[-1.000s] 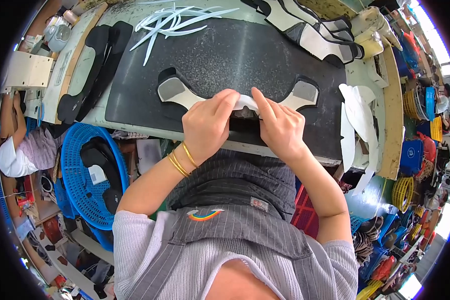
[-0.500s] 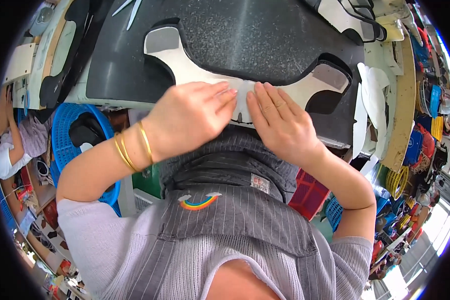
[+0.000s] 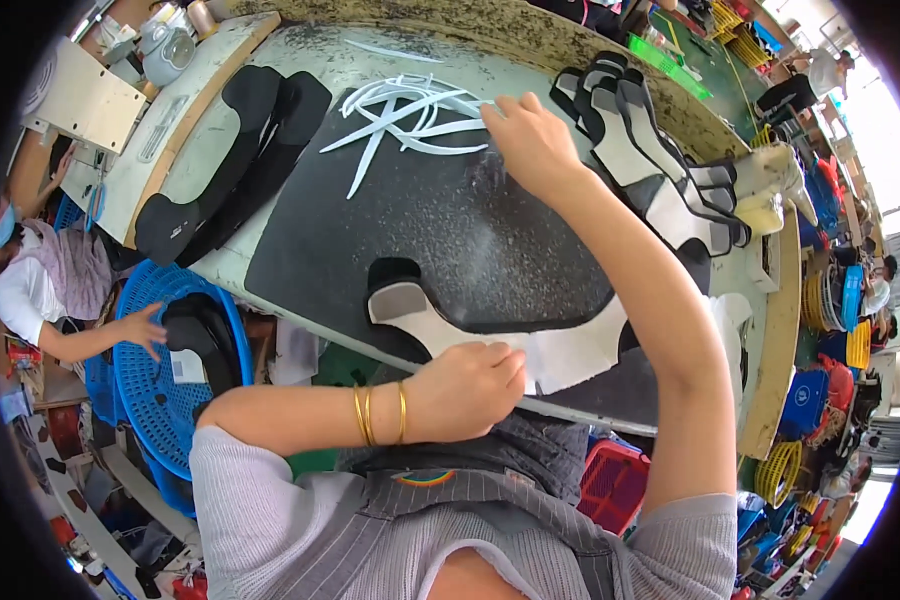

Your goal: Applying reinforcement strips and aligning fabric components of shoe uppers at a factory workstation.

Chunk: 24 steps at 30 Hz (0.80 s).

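Note:
In front of me lies a curved shoe upper [image 3: 580,350], white lining up, with a black edge and a grey patch at its left end. My left hand [image 3: 467,388] rests at its near edge, fingers curled closed; whatever they pinch is hidden. Farther off, my right hand [image 3: 532,142] reaches across to a tangled pile of thin pale strips [image 3: 420,105]. Its fingertips are pinched together on the end of a strip at the pile's right side. My right forearm passes above the right part of the shoe upper.
A dark speckled mat [image 3: 450,230] covers the bench. Black shoe pieces [image 3: 260,140] lie at left, a stack of white-lined shoe uppers [image 3: 650,160] at far right. A blue basket [image 3: 140,350] holds dark pieces beside the bench; another person's hand [image 3: 145,330] reaches over it.
Both hands lay flat on the middle of the shoe upper. My right hand has moved away to the strips; my left has curled at the near edge. The view has shifted, showing the whole strip pile.

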### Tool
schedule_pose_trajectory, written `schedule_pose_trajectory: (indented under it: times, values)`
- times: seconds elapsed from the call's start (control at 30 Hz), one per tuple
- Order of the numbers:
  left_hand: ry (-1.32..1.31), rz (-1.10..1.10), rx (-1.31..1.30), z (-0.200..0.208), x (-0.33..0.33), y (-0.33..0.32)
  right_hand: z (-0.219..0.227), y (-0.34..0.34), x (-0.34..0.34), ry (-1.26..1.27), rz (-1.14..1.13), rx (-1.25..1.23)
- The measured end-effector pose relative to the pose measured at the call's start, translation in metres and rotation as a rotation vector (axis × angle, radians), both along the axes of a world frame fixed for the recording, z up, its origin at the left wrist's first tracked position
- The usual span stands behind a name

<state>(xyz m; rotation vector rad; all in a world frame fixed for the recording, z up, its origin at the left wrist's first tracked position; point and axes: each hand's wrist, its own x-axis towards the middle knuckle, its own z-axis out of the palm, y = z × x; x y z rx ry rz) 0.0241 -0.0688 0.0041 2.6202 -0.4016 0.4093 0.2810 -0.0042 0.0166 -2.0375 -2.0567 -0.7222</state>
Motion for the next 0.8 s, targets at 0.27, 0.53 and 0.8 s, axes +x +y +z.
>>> schedule_pose_trajectory:
  times: [0.27,0.53,0.8]
  values:
    - [-0.191,0.095,0.059,-0.007,-0.010,-0.004,0.056,-0.052,-0.039,0.456,-0.247,-0.393]
    - [-0.186,0.121,-0.240,-0.011,-0.014,-0.025,0.065,-0.216,-0.083,1.917,0.181,0.433]
    - [-0.177,0.380,-0.020,-0.021,-0.050,0.000,-0.002,-0.198,-0.164,1.262,-0.093,0.177]
